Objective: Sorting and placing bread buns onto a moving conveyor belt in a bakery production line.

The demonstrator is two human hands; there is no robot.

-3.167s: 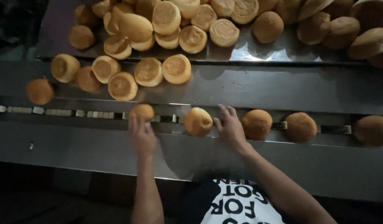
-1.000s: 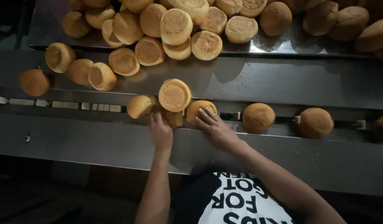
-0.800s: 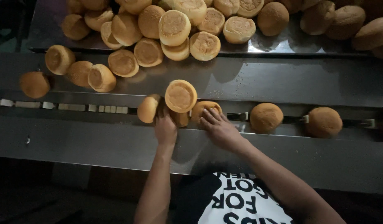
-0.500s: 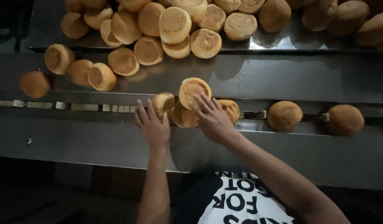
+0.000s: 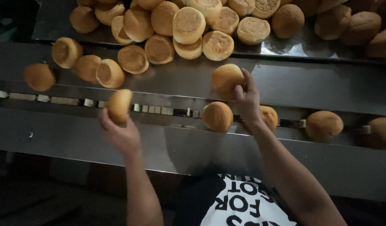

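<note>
The left hand [image 5: 119, 132] is closed around a small round bun [image 5: 119, 104], fingers cupped under it, holding it tilted just above the chain track [image 5: 67, 100] that runs along the steel channel. This bun is golden-brown with a paler, flatter side turned toward the right. The right hand [image 5: 248, 100] grips a second bun [image 5: 227, 78], fingers wrapped over its right edge, lifted over the sloping steel surface [image 5: 310, 83] above the track. That bun is smooth, domed and evenly tan.

Just below the right hand, two more buns sit in the track: one [image 5: 218, 116] to the left of the wrist, one [image 5: 269, 117] partly hidden behind it. Further right along the track lie two others [image 5: 324, 125] and [image 5: 381, 132]. Above, a heap of buns [image 5: 188, 29] covers the upper shelf, some showing pale, flat undersides. A few loose buns [image 5: 88, 67] rest on the slope at the left.
</note>
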